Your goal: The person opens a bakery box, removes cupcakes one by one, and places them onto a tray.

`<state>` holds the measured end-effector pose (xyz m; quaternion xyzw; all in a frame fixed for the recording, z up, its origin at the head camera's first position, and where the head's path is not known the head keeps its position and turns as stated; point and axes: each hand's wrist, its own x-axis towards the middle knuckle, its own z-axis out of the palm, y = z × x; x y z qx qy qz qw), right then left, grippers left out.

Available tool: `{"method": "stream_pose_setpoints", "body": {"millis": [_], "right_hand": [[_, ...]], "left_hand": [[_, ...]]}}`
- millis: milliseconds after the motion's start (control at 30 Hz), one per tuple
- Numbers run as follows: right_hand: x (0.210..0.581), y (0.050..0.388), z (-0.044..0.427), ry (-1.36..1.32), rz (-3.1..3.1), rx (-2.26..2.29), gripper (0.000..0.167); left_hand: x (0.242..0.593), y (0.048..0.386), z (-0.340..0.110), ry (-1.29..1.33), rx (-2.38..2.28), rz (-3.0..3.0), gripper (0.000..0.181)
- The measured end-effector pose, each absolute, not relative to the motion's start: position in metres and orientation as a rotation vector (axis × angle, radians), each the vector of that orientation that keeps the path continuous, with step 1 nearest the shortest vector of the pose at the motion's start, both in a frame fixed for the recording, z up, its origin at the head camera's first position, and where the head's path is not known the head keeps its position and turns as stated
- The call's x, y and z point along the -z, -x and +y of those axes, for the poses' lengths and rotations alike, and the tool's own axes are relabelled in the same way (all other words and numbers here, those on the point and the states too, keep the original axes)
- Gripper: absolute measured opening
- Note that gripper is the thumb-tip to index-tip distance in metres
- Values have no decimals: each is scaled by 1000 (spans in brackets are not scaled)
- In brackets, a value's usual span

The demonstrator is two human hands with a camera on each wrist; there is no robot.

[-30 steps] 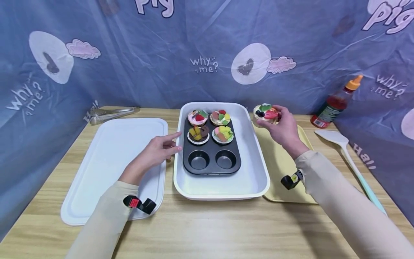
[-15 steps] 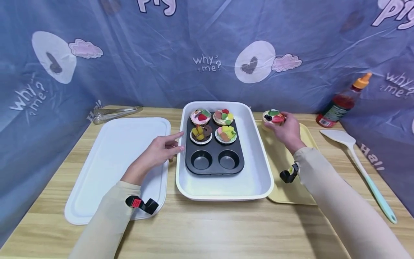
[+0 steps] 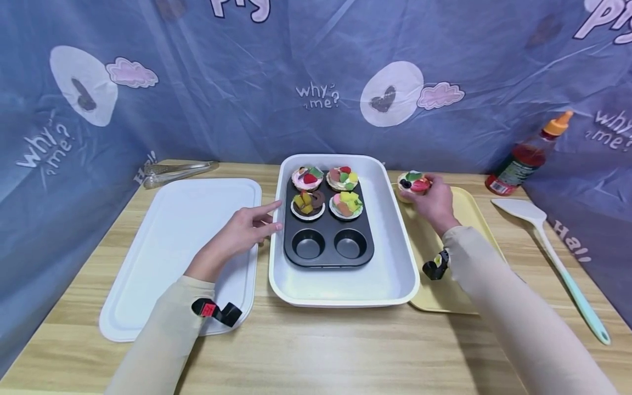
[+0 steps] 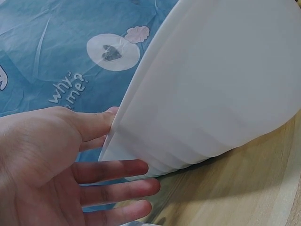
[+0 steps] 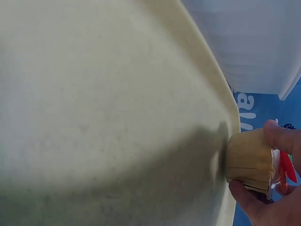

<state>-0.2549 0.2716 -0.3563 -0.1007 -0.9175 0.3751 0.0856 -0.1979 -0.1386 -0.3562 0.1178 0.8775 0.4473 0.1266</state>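
Note:
My right hand (image 3: 436,203) grips a cupcake (image 3: 413,182) topped with strawberry, dark berries and a green leaf. It sits at the back left corner of the yellow tray (image 3: 456,296). In the right wrist view, the thumb and fingers hold the yellow paper cup (image 5: 249,157) by its sides; its base is at the tray surface. My left hand (image 3: 242,233) touches the left rim of the white basin (image 3: 340,299), fingers mostly straight in the left wrist view. Inside the basin lies a black muffin tin (image 3: 329,241), with several cupcakes (image 3: 307,204) in its back cups and two front cups bare.
A white tray (image 3: 173,236) lies at the left, with metal tongs (image 3: 180,171) behind it. On the right are a red sauce bottle (image 3: 523,159) with an orange cap and a white spatula (image 3: 558,258) with a mint handle. A blue printed cloth (image 3: 247,99) hangs behind.
My right hand has lowered the cupcake towards the back left of the yellow tray. The left hand stays at the basin's rim. The head view has shifted slightly.

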Motion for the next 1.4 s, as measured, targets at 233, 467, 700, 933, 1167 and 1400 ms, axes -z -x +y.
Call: {"method": "stream_pose_setpoints", "body": {"millis": [233,467,700,933,1167,1400], "right_hand": [[356,252,272,323,-2745,-1093,81],[356,251,273,319,-2759,-1065,83],[355,251,271,308,-2802,-1061,88],[351,251,272,311,-2835,-1020,86],[340,250,272,354,-2840,-1013,95],[325,249,265,353,-2790,-1015,91]], "left_hand": [[357,198,-138,-351,-1315,2544,58],[356,197,-138,-356,-1315,2544,58],[356,196,-138,-377,-1323,2540,58],[355,196,-138,-399,-1320,2547,58],[354,196,-138,-394,-1339,2542,58],[355,196,-139,-374,-1335,2547,57]]}}
